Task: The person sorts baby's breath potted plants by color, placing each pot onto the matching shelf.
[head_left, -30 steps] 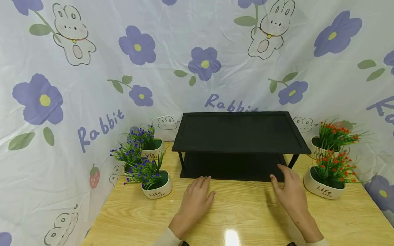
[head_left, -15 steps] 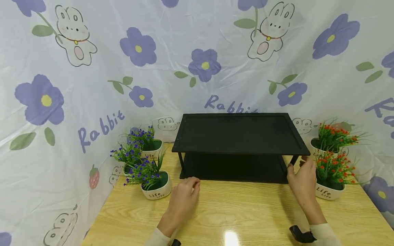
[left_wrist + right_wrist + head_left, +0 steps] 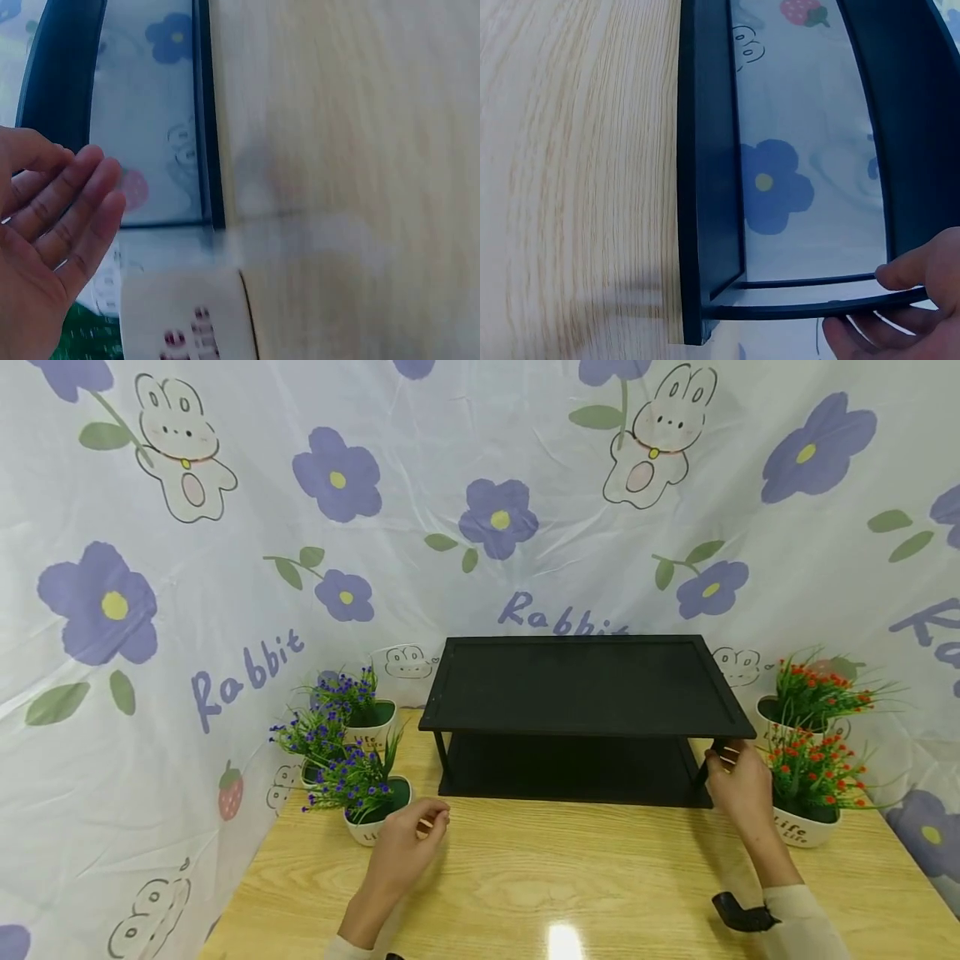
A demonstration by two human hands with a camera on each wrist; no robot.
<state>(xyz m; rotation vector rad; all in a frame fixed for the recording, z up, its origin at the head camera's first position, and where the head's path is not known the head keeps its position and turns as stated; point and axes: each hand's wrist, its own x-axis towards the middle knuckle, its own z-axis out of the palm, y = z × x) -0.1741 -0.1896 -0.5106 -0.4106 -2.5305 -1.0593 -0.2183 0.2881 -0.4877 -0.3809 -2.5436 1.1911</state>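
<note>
A black two-tier shelf rack (image 3: 592,685) stands on the wooden table against the cloth backdrop. My right hand (image 3: 742,785) is at its front right post (image 3: 817,309); in the right wrist view the thumb and fingers lie on either side of that post, gripping it. To the left, my left hand (image 3: 401,847) hovers over the table with loosely bent fingers and nothing in them. It partly covers the front white pot (image 3: 363,835) of purple flowers. The left wrist view shows that hand (image 3: 52,232) apart from the rack's left end.
Several purple-flowered plants (image 3: 341,693) in white pots cluster left of the rack. Two red-flowered plants (image 3: 813,768) stand close to the right hand, on its right. The wooden table (image 3: 570,877) extends in front. A rabbit-print cloth (image 3: 420,460) hangs behind.
My right hand has moved right from the lower shelf's front edge to the right front post and taken hold of it. My left hand has drawn left and back toward me, away from the rack.
</note>
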